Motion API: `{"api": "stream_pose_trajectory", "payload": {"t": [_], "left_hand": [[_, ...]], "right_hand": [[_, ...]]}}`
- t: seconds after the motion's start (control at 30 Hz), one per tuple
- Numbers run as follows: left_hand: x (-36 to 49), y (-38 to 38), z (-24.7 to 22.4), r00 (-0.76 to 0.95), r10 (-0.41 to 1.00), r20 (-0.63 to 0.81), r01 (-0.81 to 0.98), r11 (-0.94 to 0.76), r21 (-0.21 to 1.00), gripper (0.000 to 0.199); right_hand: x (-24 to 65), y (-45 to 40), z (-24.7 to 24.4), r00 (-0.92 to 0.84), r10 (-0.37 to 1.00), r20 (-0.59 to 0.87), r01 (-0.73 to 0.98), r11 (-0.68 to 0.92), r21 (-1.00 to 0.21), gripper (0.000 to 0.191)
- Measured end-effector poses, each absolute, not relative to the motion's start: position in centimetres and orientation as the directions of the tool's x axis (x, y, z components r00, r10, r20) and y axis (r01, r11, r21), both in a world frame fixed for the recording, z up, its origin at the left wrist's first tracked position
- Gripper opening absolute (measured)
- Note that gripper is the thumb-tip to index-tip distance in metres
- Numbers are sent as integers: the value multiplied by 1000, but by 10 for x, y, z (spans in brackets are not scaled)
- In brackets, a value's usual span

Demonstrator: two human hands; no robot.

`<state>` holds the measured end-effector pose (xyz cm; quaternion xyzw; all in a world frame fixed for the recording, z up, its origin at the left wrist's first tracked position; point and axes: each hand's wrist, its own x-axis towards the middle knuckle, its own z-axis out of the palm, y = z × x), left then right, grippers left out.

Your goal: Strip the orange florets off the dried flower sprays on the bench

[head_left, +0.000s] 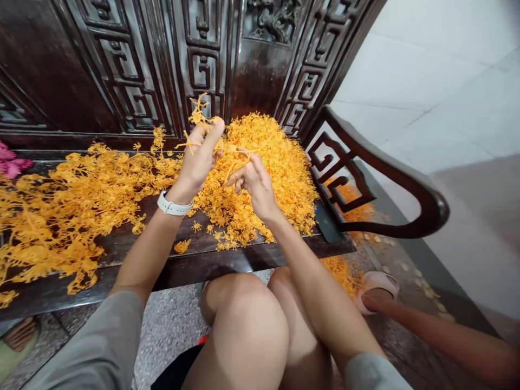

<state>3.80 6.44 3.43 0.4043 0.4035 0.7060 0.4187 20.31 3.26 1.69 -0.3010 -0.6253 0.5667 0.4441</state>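
My left hand (pixel 199 157) is closed around an orange sprig (pixel 199 115) of thin, branching, plastic-looking strands, whose ends stick out above and beside the thumb. From it a thin strand stretches across to my right hand (pixel 258 184), where thumb and forefinger pinch together at its end. Both hands are raised over the bench, in front of a tall heap of small orange flower-like pieces (pixel 272 162). Left of my wrist spreads a looser pile of branching orange sprigs (pixel 69 200). A few single pieces lie near the bench's front edge, among them a small clump (pixel 182 246).
The dark wooden bench (pixel 174 273) has a carved back (pixel 260 76) and a curved armrest (pixel 422 200) at the right. Pink pieces (pixel 14 161) lie far left. More orange pieces (pixel 341 273) are on the floor, near another person's sandalled foot (pixel 377 292).
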Motion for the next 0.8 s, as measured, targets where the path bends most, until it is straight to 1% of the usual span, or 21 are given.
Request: {"api": "stream_pose_trajectory", "payload": {"t": [0.1,0.2,0.27,0.37,0.4,0.47,0.53,0.63,0.7,0.73,0.8], "left_hand": [[39,65,27,-195,941,277,-254,-321,912,54],[34,60,30,-59,968,246,-265,-253,931,47],[31,56,35,26,973,231,-298,-213,930,48],[29,51,38,97,967,236,-345,-190,919,60],[29,51,37,91,966,240,-357,-193,914,60],[29,54,32,45,969,242,-383,-207,900,52],[31,58,28,-16,973,228,-403,-215,889,44],[35,61,25,-81,974,212,-423,-226,878,39],[40,60,25,-71,974,214,-431,-224,874,35],[42,58,25,-49,974,219,-431,-218,875,34],[47,56,24,4,975,222,-407,-201,891,31]], "right_hand": [[205,39,22,-311,938,155,-201,94,-975,47],[217,47,26,-259,961,92,-298,11,-954,34],[226,51,27,-251,966,68,-391,-37,-920,29],[235,53,28,-274,961,33,-498,-113,-860,30],[237,54,28,-290,957,24,-523,-138,-841,33],[239,54,27,-336,942,17,-553,-183,-813,40],[238,52,25,-386,922,10,-540,-217,-813,45],[235,46,24,-461,887,-30,-449,-263,-854,40],[232,42,24,-484,874,-54,-403,-277,-872,38],[231,40,24,-473,879,-64,-390,-274,-879,39],[231,39,24,-381,920,-89,-388,-246,-888,45]]}}
